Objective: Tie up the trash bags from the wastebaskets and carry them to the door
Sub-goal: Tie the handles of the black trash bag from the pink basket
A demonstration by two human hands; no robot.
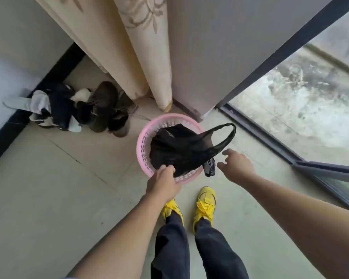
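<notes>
You're gathering for the knot: your left hand (163, 181) pinches the near edge of the thin black plastic trash bag (181, 150) inside the round pink mesh wastebasket (143, 141), while your right hand (237, 166), spread and empty, likely needs the free handle loop (230, 134) next.

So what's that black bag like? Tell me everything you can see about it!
The black trash bag is thin, crinkly, see-through plastic, the vest kind with handle loops. It sits in the round pink wastebasket, untied. One handle loop sticks out over the rim to the right; a bunched end hangs outside the near rim. The left hand pinches its near edge. The right hand is open beside it, not touching.
</notes>
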